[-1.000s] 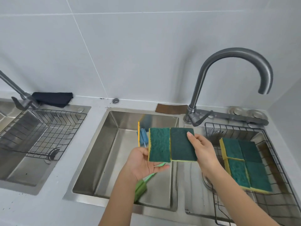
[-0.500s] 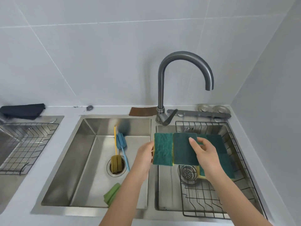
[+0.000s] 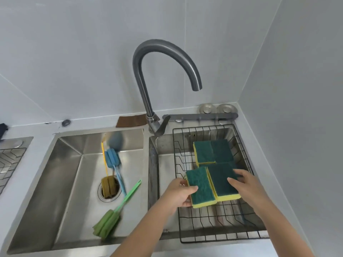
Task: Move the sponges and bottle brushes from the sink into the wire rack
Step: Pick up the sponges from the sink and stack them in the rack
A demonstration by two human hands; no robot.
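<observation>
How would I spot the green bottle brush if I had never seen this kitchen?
Find the curved grey faucet, then the steel sink basin to its left. The green brush lies along the near side, handle pointing towards the faucet. The other two brushes there are blue and yellow.

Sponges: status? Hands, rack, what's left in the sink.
Left hand and right hand each hold a sponge over the wire rack. Two sponges racked. Three brushes left in sink. Path clear.

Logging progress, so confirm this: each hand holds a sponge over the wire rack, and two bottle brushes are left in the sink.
Wrong on the count: the head view shows three bottle brushes in the sink, blue, green and yellow. The rest stands: the left hand and right hand each hold a sponge over the wire rack.
</observation>
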